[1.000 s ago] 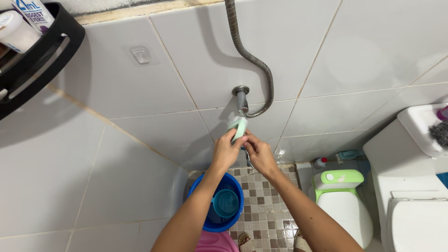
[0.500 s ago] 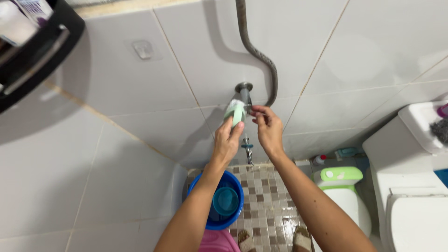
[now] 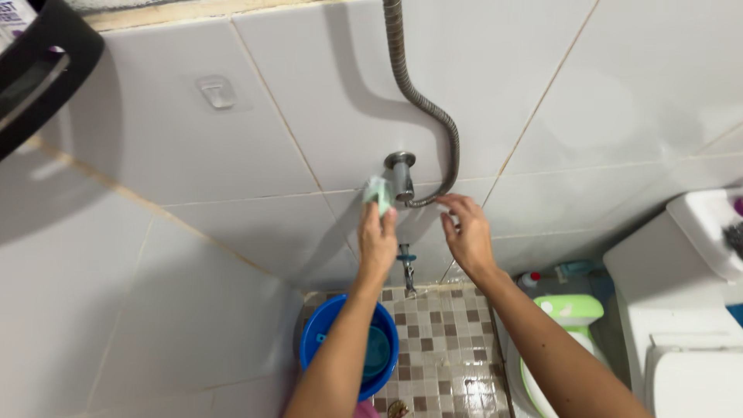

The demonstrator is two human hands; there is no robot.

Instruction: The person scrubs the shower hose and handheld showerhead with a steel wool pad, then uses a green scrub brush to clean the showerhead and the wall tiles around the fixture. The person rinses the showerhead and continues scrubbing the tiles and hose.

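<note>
Inside blue bucket [image 3: 317, 344], teal dipper [image 3: 378, 352]

I see a bathroom corner: large glossy white wall tiles [image 3: 604, 85] with beige grout, light glare on them. Floor [image 3: 449, 348] is small brown and grey mosaic, wet-looking. Black corner shelf [image 3: 39, 62] top left, clear adhesive hook [image 3: 216, 90] on the wall beside it. White toilet tank [image 3: 681, 271] at right edge, a small white and green potty [image 3: 569, 325] just beside it. Blue bucket [image 3: 317, 340] stands on the floor in the corner.
</note>
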